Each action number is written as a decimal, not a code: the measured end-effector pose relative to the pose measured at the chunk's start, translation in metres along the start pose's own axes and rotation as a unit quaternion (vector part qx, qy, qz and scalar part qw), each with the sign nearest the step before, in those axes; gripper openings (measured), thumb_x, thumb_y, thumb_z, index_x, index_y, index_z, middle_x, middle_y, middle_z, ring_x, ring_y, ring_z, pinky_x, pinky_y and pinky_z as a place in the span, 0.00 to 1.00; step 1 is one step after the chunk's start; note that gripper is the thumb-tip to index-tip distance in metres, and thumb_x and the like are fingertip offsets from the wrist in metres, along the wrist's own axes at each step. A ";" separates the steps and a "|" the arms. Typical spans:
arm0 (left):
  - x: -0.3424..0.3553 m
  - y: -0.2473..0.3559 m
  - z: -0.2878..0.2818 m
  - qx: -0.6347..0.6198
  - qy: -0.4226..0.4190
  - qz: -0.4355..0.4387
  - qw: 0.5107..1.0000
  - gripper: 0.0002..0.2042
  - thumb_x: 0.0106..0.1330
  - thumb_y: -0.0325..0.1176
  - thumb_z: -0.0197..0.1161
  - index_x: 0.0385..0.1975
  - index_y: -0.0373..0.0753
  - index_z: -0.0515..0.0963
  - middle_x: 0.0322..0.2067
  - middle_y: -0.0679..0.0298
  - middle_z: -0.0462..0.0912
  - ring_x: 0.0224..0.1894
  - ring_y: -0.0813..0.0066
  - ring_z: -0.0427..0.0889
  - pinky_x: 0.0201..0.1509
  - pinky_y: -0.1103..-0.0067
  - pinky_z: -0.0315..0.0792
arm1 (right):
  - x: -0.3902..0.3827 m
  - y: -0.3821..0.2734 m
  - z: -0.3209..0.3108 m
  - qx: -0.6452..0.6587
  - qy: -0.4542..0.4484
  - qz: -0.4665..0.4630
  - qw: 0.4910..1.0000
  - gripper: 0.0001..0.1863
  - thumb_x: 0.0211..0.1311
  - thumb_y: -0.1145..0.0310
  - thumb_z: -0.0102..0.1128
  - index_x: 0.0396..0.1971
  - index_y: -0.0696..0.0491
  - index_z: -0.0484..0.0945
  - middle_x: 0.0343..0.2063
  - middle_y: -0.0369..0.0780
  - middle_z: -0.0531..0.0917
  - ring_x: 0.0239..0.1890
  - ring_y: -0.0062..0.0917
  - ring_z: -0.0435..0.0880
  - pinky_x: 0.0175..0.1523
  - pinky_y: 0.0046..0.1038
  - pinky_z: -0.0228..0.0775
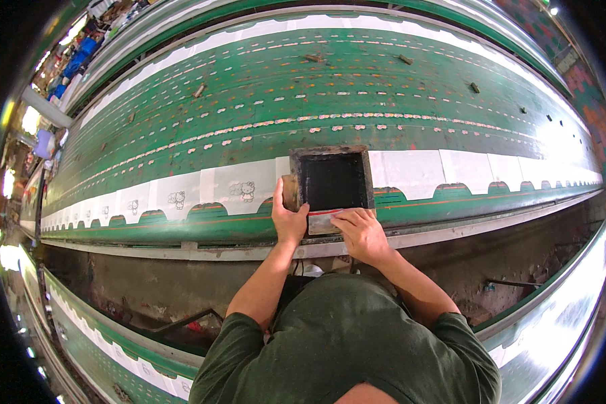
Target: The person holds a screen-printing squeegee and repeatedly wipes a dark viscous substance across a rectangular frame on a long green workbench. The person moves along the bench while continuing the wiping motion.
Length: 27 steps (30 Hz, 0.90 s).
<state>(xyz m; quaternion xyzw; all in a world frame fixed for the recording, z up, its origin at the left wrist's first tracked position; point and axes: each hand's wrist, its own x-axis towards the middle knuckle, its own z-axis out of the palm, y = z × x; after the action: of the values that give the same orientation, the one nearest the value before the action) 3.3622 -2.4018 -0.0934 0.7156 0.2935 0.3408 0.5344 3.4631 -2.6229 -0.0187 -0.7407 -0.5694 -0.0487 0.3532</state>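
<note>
A square screen-printing frame (330, 151) with a dark mesh rests on the long green printing table (316, 87), over the row of white cut pieces (411, 168) along its near edge. My left hand (288, 217) grips the wooden block (289, 188) on the frame's left side, index finger up along it, thumb at the frame's lower left corner. My right hand (359, 233) pinches a flat squeegee (322, 222) with a red strip, at the frame's near side. Pieces left of the frame carry outlined cartoon figures (247, 192).
Small blocks (404, 59) lie scattered across the green surface. A metal rail (188, 248) runs along the near edge, above a dim floor. More long tables (94, 326) stand behind me and beyond the far edge. Cluttered objects and a blue item (84, 50) are at far left.
</note>
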 end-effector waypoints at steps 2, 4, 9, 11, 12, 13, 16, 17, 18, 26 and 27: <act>0.000 0.003 0.003 0.004 -0.001 -0.007 1.000 0.49 0.59 0.19 0.75 0.85 0.33 0.63 0.80 0.46 0.73 0.81 0.54 0.73 0.85 0.64 0.66 | 0.005 0.002 0.005 -0.034 -0.037 -0.021 0.999 0.22 0.57 0.78 0.71 0.54 0.54 0.89 0.49 0.41 0.89 0.55 0.39 0.87 0.60 0.45 0.78; 0.000 0.002 0.005 0.024 0.002 -0.003 1.000 0.49 0.59 0.20 0.75 0.86 0.32 0.62 0.79 0.46 0.73 0.79 0.57 0.74 0.84 0.64 0.67 | 0.008 0.003 0.007 -0.070 -0.078 -0.026 0.994 0.21 0.56 0.76 0.71 0.52 0.53 0.89 0.48 0.40 0.88 0.55 0.39 0.86 0.59 0.45 0.79; -0.001 0.003 0.006 0.053 0.004 0.014 0.998 0.47 0.63 0.20 0.76 0.85 0.33 0.63 0.80 0.46 0.73 0.81 0.55 0.74 0.85 0.65 0.67 | 0.033 0.024 -0.011 -0.089 -0.214 -0.030 0.972 0.17 0.59 0.74 0.71 0.49 0.52 0.89 0.46 0.41 0.88 0.56 0.41 0.87 0.61 0.46 0.81; -0.004 0.003 0.008 -0.019 -0.005 -0.013 1.000 0.44 0.68 0.21 0.75 0.85 0.32 0.63 0.80 0.48 0.74 0.80 0.58 0.74 0.84 0.67 0.67 | 0.060 0.040 -0.021 -0.053 -0.271 -0.008 0.961 0.12 0.62 0.73 0.69 0.46 0.51 0.89 0.46 0.43 0.89 0.56 0.43 0.88 0.62 0.46 0.81; -0.003 -0.003 0.007 -0.097 -0.012 -0.047 0.994 0.42 0.71 0.22 0.74 0.85 0.32 0.63 0.79 0.49 0.74 0.80 0.60 0.75 0.84 0.68 0.67 | 0.076 0.044 -0.023 -0.026 -0.309 0.048 0.949 0.15 0.64 0.75 0.70 0.50 0.50 0.91 0.46 0.44 0.89 0.56 0.46 0.87 0.63 0.47 0.81; -0.002 -0.010 0.006 -0.176 -0.017 -0.079 0.981 0.40 0.73 0.23 0.73 0.85 0.31 0.64 0.79 0.50 0.74 0.79 0.62 0.75 0.84 0.69 0.66 | 0.091 0.054 -0.024 -0.034 -0.304 0.045 0.951 0.15 0.64 0.75 0.70 0.50 0.50 0.91 0.47 0.44 0.89 0.56 0.47 0.87 0.64 0.47 0.81; 0.002 -0.022 0.005 -0.175 -0.022 -0.065 0.982 0.34 0.76 0.23 0.71 0.82 0.30 0.68 0.74 0.52 0.78 0.74 0.67 0.79 0.81 0.70 0.70 | 0.116 0.086 -0.012 -0.051 -0.246 0.043 0.967 0.18 0.65 0.77 0.67 0.53 0.50 0.91 0.47 0.45 0.89 0.57 0.49 0.86 0.65 0.48 0.80; 0.004 -0.026 0.004 -0.168 -0.034 -0.067 0.983 0.34 0.75 0.23 0.71 0.81 0.30 0.69 0.74 0.52 0.79 0.73 0.67 0.79 0.80 0.70 0.70 | 0.120 0.091 -0.006 -0.058 -0.197 0.043 0.978 0.19 0.65 0.78 0.66 0.55 0.49 0.91 0.47 0.46 0.90 0.58 0.50 0.86 0.66 0.49 0.80; 0.006 -0.030 0.001 -0.149 -0.034 -0.069 0.986 0.35 0.74 0.22 0.72 0.81 0.30 0.69 0.72 0.53 0.80 0.72 0.66 0.80 0.79 0.70 0.71 | 0.125 0.095 0.000 -0.066 -0.170 0.048 0.982 0.20 0.66 0.79 0.65 0.55 0.50 0.91 0.48 0.46 0.90 0.59 0.50 0.86 0.66 0.49 0.79; 0.009 -0.011 -0.016 -0.064 -0.049 -0.037 0.996 0.35 0.73 0.23 0.73 0.80 0.29 0.69 0.71 0.50 0.80 0.73 0.61 0.80 0.80 0.66 0.71 | 0.090 0.067 0.019 -0.108 -0.128 0.042 0.985 0.27 0.61 0.84 0.61 0.59 0.49 0.89 0.51 0.43 0.89 0.55 0.47 0.86 0.64 0.48 0.78; 0.009 -0.011 -0.016 -0.060 -0.048 -0.037 0.996 0.35 0.73 0.23 0.73 0.80 0.29 0.69 0.71 0.49 0.80 0.74 0.60 0.80 0.81 0.66 0.71 | 0.080 0.056 0.019 -0.111 -0.129 0.039 0.985 0.28 0.60 0.84 0.61 0.59 0.49 0.90 0.51 0.42 0.89 0.55 0.46 0.85 0.63 0.48 0.77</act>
<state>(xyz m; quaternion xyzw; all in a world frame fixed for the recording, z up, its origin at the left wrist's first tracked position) 3.3546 -2.3828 -0.0996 0.6860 0.2730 0.3035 0.6023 3.5340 -2.5528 -0.0205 -0.7973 -0.5716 -0.0020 0.1941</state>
